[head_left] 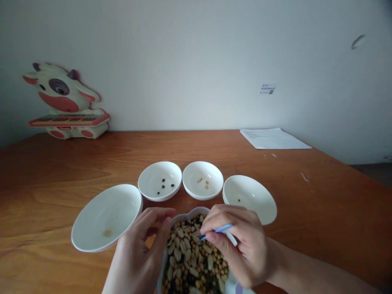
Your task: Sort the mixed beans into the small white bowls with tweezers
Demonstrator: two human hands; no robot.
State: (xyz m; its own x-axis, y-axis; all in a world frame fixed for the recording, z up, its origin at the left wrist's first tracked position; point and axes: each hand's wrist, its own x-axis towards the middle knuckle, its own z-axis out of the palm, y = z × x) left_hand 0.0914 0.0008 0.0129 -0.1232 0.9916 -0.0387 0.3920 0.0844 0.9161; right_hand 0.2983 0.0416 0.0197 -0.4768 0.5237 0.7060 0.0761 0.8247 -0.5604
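Tray (196,211), lobed at the rim, is seen at the near edge of the view, set between the two hands and filled with mixed seeds: large pale ones (193,271), smaller round tan beans (217,256) and dark bits among them. Tweezers (223,228), blue, are clamped between thumb and fingers of the right hand (237,239); the tips are pointed down into the mix, and whether a seed is gripped cannot be told. The left hand (150,239) is held at the tray's far left corner, thumb and forefinger curled near the rim; whether the rim is pinched cannot be made out. The hands are held apart, with the tray's contents between. Four white bowls are arranged in an arc beyond: the leftmost bowl (98,212) is marked by a brownish patch inside; in the second bowl (150,175) four dark beans (163,186) are scattered; in the third bowl (194,192) a few tan pieces (207,187) are seen; in the rightmost bowl (254,200), partly hidden by the right hand, one small dark bean (239,200) is visible. Farther back on the wooden worktop (321,216), a cow toy (65,102) is placed at left, papers (274,139) at right.
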